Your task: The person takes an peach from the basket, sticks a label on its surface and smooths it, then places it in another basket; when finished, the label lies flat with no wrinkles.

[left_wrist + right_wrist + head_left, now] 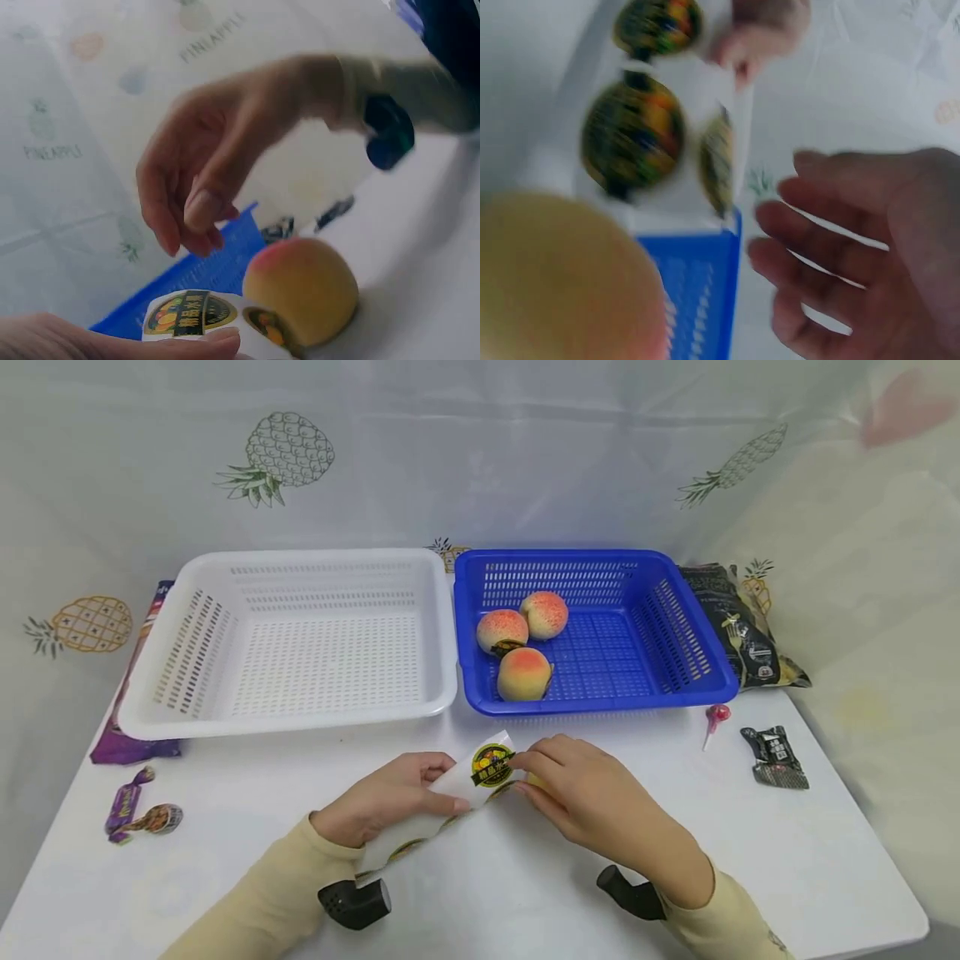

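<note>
My left hand (pixel 405 797) grips a white strip of round fruit stickers (pixel 486 768), thumb on top. The stickers are black and gold with printed fruit. My right hand (pixel 585 793) hovers by the strip's far end, its fingers loosely bent; both wrist views show it apart from the strip, holding nothing. A yellow peach with a pink blush (pixel 300 292) sits on the table beside the strip's end, mostly hidden under the right hand in the head view. Three peaches (pixel 523 675) lie in the blue basket (pixel 600 702), at least one bearing a dark label.
A white basket (pixel 285 724) stands left of the blue one. Purple-wrapped candy (pixel 123 806) and a round lollipop (pixel 161 818) lie at left, near a purple bag (pixel 135 747). At right are a black snack bag (pixel 738 631), a red lollipop (pixel 717 714) and a black packet (pixel 776 758).
</note>
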Tool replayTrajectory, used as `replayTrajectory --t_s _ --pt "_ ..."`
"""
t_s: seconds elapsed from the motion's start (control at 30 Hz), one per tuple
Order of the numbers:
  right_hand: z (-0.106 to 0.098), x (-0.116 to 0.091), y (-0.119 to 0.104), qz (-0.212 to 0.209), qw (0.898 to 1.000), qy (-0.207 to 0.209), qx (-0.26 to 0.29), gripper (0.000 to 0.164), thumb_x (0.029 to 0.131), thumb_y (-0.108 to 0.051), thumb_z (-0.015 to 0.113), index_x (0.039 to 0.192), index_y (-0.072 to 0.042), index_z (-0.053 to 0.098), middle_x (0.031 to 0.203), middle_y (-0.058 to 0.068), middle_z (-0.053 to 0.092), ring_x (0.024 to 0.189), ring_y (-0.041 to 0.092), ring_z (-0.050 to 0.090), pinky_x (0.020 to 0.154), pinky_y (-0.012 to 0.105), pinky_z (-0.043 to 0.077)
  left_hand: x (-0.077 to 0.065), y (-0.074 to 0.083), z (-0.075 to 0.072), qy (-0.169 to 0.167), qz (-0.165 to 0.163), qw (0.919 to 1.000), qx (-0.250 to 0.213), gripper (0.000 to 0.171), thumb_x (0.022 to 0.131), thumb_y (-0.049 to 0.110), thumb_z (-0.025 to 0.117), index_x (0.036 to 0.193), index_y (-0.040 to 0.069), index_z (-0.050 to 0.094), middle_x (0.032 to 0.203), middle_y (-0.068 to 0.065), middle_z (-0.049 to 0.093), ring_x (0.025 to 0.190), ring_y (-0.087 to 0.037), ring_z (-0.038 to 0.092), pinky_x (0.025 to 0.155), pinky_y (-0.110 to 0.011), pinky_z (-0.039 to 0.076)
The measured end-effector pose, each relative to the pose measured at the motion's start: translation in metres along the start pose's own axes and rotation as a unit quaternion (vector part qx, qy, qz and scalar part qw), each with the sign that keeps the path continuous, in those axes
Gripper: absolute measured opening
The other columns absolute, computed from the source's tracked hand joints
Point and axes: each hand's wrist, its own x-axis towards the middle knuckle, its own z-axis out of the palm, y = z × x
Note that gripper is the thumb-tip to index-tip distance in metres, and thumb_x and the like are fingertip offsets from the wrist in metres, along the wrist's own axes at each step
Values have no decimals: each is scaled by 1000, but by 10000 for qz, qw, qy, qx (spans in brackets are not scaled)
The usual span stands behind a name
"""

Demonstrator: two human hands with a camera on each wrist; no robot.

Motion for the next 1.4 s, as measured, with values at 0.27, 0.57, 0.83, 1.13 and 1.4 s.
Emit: replayTrajectory --t_s 0.27,0.57,0.83,1.13,1.4 --pt "15 6 -16 188 9967 791 82 24 80 -34 64 98 -18 61 95 -8 56 89 6 52 77 28 43 -11 5 8 -510 13 9926 -1105 44 74 24 71 112 9 54 99 -9 65 83 -20 62 70 -33 50" --pt "18 5 -24 526 9950 797 289 36 80 -38 62 107 -14 59 102 -5 56 95 9 52 82 26 44 -19 15 19 -380 208 9942 -983 56 73 26 72 123 20 48 112 -4 61 98 -23 60 83 -39 47" --pt "21 4 -24 214 9924 1086 541 24 82 -25 63 105 -15 62 94 -10 60 86 2 51 78 19 42 -20 18 21 472 1422 9821 1141 26 81 35 63 102 21 60 99 8 61 92 -9 53 84 -29 41" --pt "20 1 -21 275 9926 827 841 16 85 -20 59 100 -18 63 88 -11 61 80 2 50 71 19 43 -18 15 24 974 1664 9558 2218 14 82 31 63 95 28 62 87 18 61 80 -1 54 73 -23 45" --pt "18 -1 -19 402 9926 884 735 10 85 -17 59 94 -17 63 81 -11 60 77 3 50 68 20 42 -16 17 24 988 1497 9539 2406 21 80 33 63 100 25 62 101 12 62 97 -4 54 85 -33 44"
